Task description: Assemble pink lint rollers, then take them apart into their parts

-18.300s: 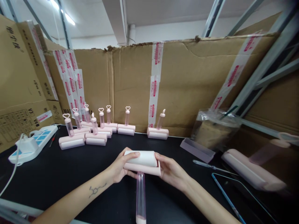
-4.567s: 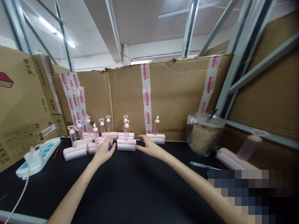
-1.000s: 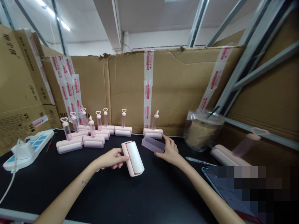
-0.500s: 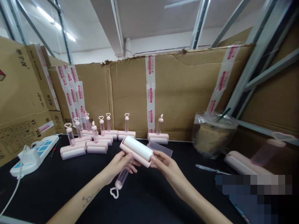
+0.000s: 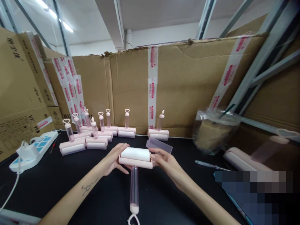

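Observation:
Between my two hands is a pink lint roller [image 5: 135,163] with a white roll facing up. Its clear tube handle points down toward me and ends in a heart-shaped loop. My left hand [image 5: 116,160] grips the left end of the head, some fingers spread below it. At the right end, my right hand [image 5: 162,159] pinches the head with thumb and fingers. Just behind my right hand lies a translucent cover [image 5: 159,145] on the black table [image 5: 93,193].
Several pink lint rollers [image 5: 96,143] stand at the back left, another [image 5: 158,134] at back centre. A bagged drink cup [image 5: 211,134], a screwdriver-like tool [image 5: 209,165] and a larger roller [image 5: 246,159] are on the right. A power strip [image 5: 35,151] lies left; cardboard walls [image 5: 187,90] enclose the table.
The lint roller has turned from a slant to level, its handle swinging from lower left to point straight down toward me. Both hands stay on its head. The view has tilted slightly.

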A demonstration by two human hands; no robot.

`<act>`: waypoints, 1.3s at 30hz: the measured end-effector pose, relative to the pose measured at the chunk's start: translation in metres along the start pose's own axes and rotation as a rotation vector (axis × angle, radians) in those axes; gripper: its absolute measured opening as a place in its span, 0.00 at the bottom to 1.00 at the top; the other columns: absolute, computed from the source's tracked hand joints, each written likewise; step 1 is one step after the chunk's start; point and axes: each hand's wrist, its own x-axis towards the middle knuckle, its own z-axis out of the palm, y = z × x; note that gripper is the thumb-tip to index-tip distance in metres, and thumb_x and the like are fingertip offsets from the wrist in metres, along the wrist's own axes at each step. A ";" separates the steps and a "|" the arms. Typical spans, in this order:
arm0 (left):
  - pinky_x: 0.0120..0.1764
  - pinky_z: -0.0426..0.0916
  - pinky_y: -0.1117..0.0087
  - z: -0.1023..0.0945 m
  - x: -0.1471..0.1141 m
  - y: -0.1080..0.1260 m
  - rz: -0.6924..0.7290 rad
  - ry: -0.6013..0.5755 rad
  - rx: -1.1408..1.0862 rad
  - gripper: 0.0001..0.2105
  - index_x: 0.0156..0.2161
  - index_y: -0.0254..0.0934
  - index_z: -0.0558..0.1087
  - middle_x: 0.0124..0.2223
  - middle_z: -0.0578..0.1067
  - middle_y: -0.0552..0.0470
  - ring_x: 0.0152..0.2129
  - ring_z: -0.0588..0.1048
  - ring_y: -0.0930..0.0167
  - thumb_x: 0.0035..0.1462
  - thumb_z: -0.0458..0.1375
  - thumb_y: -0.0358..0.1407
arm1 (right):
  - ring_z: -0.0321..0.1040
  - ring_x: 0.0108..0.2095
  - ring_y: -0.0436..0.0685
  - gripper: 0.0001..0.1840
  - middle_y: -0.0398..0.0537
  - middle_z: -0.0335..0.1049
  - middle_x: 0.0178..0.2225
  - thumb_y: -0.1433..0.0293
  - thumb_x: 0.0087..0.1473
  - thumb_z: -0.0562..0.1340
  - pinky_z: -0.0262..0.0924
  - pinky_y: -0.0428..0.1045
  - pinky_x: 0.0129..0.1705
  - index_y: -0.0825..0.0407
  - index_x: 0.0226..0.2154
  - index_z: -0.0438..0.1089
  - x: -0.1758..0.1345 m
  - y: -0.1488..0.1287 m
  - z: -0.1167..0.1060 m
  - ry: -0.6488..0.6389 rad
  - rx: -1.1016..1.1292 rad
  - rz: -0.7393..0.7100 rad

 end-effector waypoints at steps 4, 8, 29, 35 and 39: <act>0.19 0.72 0.68 0.005 -0.002 -0.001 0.035 0.094 0.125 0.27 0.50 0.41 0.61 0.33 0.71 0.50 0.24 0.76 0.67 0.47 0.59 0.51 | 0.71 0.29 0.55 0.21 0.48 0.74 0.28 0.59 0.38 0.69 0.66 0.50 0.35 0.56 0.34 0.73 0.002 0.006 0.003 -0.015 -0.057 0.010; 0.18 0.71 0.73 0.010 0.002 -0.008 0.105 0.220 0.208 0.24 0.41 0.36 0.65 0.31 0.69 0.53 0.22 0.73 0.72 0.42 0.64 0.47 | 0.69 0.26 0.53 0.19 0.45 0.73 0.25 0.60 0.34 0.70 0.63 0.49 0.32 0.55 0.28 0.72 -0.002 0.005 0.009 -0.030 -0.097 0.026; 0.17 0.67 0.75 0.016 0.000 -0.011 0.193 0.155 0.082 0.20 0.34 0.37 0.65 0.28 0.65 0.57 0.23 0.70 0.72 0.38 0.66 0.44 | 0.55 0.21 0.49 0.06 0.36 0.58 0.16 0.74 0.32 0.55 0.47 0.44 0.23 0.50 0.19 0.56 -0.008 0.004 0.023 -0.031 -0.063 -0.061; 0.18 0.68 0.74 0.017 0.000 -0.013 0.221 0.127 0.106 0.19 0.36 0.37 0.67 0.29 0.65 0.56 0.23 0.70 0.72 0.40 0.65 0.43 | 0.56 0.20 0.50 0.07 0.36 0.59 0.15 0.74 0.34 0.57 0.49 0.44 0.23 0.50 0.17 0.55 -0.009 0.003 0.023 -0.042 -0.049 -0.088; 0.19 0.69 0.74 0.016 0.000 -0.015 0.236 0.117 0.135 0.18 0.36 0.37 0.67 0.30 0.66 0.56 0.25 0.70 0.72 0.41 0.66 0.41 | 0.57 0.19 0.49 0.08 0.36 0.59 0.15 0.75 0.34 0.58 0.48 0.44 0.23 0.50 0.17 0.55 -0.008 0.004 0.022 -0.031 -0.056 -0.097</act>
